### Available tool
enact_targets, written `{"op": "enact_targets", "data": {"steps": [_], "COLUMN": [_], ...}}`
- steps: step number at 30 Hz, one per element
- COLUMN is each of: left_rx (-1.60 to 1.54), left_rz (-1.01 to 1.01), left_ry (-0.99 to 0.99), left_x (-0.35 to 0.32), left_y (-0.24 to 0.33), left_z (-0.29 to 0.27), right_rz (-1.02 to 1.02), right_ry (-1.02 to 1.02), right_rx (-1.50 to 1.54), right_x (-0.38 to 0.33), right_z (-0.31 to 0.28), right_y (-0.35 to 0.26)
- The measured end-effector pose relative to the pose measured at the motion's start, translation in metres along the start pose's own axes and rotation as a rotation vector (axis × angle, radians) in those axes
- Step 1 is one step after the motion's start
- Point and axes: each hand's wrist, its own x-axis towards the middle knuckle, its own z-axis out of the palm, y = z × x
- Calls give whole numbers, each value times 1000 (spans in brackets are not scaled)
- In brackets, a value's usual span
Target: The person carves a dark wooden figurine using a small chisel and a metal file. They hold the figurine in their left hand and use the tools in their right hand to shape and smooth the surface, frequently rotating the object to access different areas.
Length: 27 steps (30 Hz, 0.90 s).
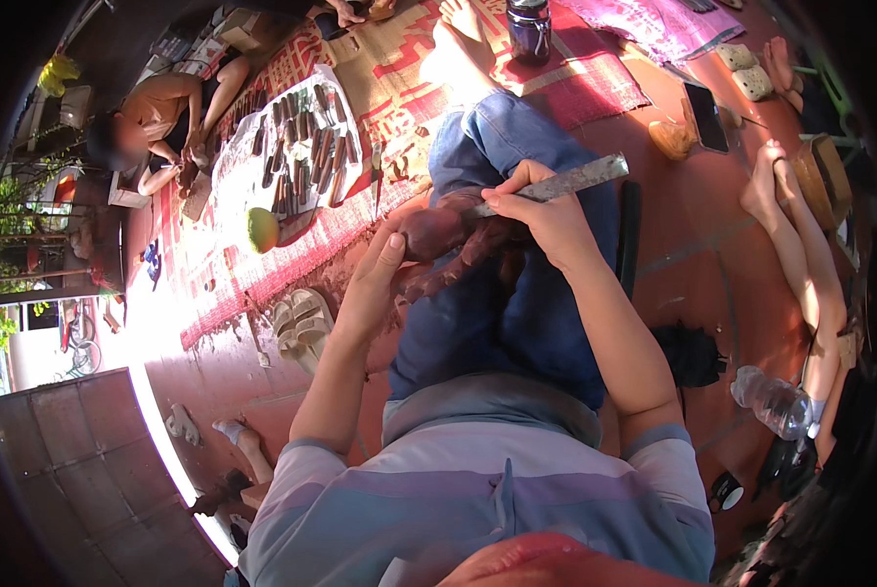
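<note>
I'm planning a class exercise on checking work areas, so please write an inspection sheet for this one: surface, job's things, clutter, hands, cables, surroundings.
Surface: red tile floor, partly covered by a patterned mat.
Job's things: brown carving over the lap; grey metal bar, one end at the carving, contact unclear; many hand tools on a white sheet.
Clutter: yellow-green fruit near the sheet; sandals; phone; clear bottle lying on its side.
Hands: left hand holds the carving; right hand grips the bar.
Cables: nothing seen.
Surroundings: another person seated at upper left, bent forward; someone's bare legs at right; bicycle at far left.
</note>
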Motion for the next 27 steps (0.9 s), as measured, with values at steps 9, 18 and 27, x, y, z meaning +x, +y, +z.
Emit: {"op": "enact_targets", "data": {"steps": [9, 18, 27], "left_rx": [126, 244, 84], "left_rz": [97, 84, -32], "left_ry": [47, -76, -74], "left_x": [-1, 6, 10], "left_y": [14, 13, 11], "left_z": [4, -5, -6], "right_rz": [59, 92, 54], "right_ry": [-75, -95, -127], "right_rx": [199, 238, 217], "right_x": [3, -7, -7], "right_z": [6, 8, 4], "right_y": [-17, -16, -10]}}
